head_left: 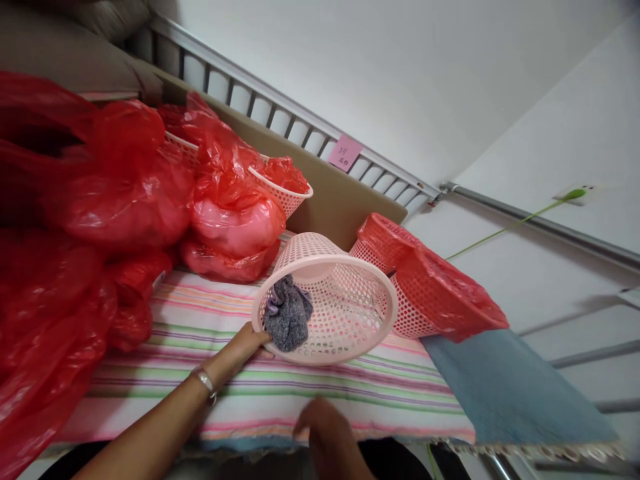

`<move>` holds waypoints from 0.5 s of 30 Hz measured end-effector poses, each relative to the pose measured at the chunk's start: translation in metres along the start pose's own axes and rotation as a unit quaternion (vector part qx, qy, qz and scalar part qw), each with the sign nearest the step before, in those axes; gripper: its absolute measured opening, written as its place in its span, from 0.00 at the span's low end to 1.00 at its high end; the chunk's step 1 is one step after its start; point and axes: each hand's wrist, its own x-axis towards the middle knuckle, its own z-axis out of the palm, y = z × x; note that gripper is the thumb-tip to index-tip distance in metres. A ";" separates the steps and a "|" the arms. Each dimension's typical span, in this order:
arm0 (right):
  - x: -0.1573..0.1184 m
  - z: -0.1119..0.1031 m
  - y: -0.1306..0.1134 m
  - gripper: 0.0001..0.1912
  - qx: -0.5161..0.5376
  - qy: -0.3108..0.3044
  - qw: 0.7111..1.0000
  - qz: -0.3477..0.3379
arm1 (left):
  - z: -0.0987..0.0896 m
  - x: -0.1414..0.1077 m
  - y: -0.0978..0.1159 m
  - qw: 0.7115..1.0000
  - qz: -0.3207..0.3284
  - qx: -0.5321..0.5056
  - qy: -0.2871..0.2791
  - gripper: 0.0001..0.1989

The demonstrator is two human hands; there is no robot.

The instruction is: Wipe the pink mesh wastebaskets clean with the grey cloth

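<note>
A pink perforated plastic basket (345, 263) lies tipped on its side, its mouth turned toward me. My left hand (255, 342) grips the lower left of its rim, thumb at the edge and fingers beneath. Inside, close to that hand, rests a bunched dark grey knit cloth item (289, 317) with purple trim; its kind is unclear. My right hand (324, 420) is low in the view near the bed's front edge, apart from the basket. Motion smears it, so its fingers do not show clearly.
Red plastic bags (235, 227) full of things crowd the left. Behind them stands a basket (287, 193) with red plastic inside; baskets covered in red plastic (440, 287) lie to the right. A striped sheet (210, 380) covers the bed, beside a blue cloth (520, 393). Metal railing (280, 120) runs behind.
</note>
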 end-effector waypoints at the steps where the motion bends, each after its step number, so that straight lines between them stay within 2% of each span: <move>1: 0.018 -0.006 0.004 0.20 0.007 0.028 1.000 0.006 | 0.000 -0.001 0.001 1.000 0.005 0.009 0.007 0.23; 3: 0.059 -0.010 0.014 0.19 0.031 0.103 0.994 0.015 | -0.003 -0.001 0.001 0.998 0.032 0.039 0.023 0.22; 4: 0.080 -0.007 0.020 0.23 0.029 0.118 0.992 0.024 | -0.005 0.000 0.000 0.997 0.049 0.058 0.024 0.22; 5: 0.099 -0.002 0.025 0.29 0.023 0.116 0.992 0.040 | -0.007 0.001 -0.001 0.995 0.061 0.078 0.024 0.22; 7: 0.128 0.016 0.036 0.34 0.013 0.096 0.993 0.067 | -0.011 0.003 -0.004 0.992 0.065 0.105 0.017 0.23; 11: 0.158 0.050 0.053 0.33 -0.019 0.091 0.990 0.106 | -0.013 0.007 -0.008 0.991 0.049 0.120 0.016 0.23; 15: 0.189 0.052 0.072 0.24 -0.036 0.105 0.983 0.146 | -0.011 0.009 -0.008 0.991 0.037 0.122 0.035 0.21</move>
